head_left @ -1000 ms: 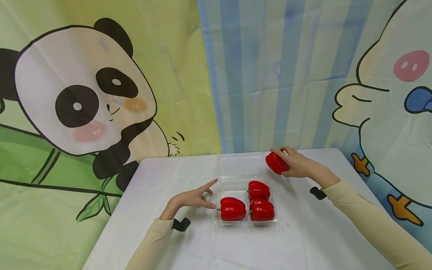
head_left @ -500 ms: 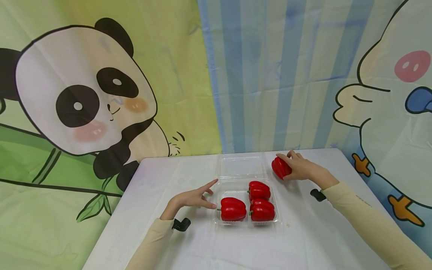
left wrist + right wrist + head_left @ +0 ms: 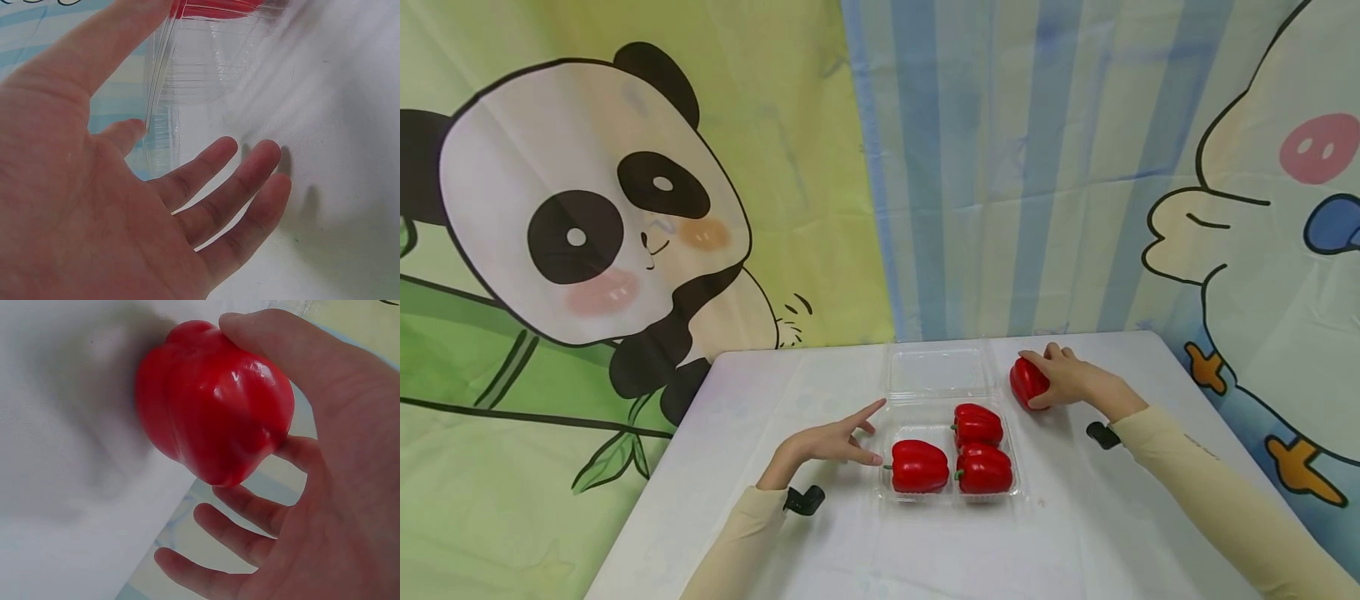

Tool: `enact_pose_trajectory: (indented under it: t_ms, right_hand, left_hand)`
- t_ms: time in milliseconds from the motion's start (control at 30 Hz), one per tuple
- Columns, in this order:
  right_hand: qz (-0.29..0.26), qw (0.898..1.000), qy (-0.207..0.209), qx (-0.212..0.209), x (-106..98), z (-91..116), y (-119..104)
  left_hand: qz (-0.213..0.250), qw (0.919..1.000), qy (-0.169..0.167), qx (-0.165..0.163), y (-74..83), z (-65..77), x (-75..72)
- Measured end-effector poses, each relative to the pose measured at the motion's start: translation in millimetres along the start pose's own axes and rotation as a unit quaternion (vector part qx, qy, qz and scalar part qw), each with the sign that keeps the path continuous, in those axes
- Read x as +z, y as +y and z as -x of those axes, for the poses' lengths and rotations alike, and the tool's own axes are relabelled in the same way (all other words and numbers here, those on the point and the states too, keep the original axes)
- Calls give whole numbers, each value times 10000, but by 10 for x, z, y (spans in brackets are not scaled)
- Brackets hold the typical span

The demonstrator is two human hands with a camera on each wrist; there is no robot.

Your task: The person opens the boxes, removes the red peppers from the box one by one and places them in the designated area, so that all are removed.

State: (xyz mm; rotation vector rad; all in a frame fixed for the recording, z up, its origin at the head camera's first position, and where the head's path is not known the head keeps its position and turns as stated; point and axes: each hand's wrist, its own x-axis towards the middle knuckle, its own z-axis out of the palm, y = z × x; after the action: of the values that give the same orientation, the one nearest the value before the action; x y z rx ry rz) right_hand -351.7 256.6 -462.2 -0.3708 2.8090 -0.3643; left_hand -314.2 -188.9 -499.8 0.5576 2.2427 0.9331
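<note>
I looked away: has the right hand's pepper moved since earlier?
Yes: against the clear lid, the pepper in the right hand has shifted right and downward in the head view.

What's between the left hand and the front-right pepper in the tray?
The head view shows the clear tray's left wall, then the front-left red pepper, in between.

Can make out no word, number, brand or sign in any of the three views. On the right sleeve, above the right side of the table, just a short row of small dark marks, set along the far edge of the forearm; too small and faint to read, or to tell letters from pattern.
</note>
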Motion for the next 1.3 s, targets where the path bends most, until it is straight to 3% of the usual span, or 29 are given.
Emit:
enact_pose_trajectory:
  t_ms: [300,1000,1300]
  right_hand:
    - [-56,9999,-37,120,9,17,-20]
    - [-141,9999,33,-56,43,-5,0]
    - [-67,9999,52,-148,-31,20,-57]
  left_hand:
    - [29,10000,20,-45,-10,-5,3]
    - [94,9999,-42,-7,-28,-15,4]
    - [62,10000,-46,-6,-11,-13,-6]
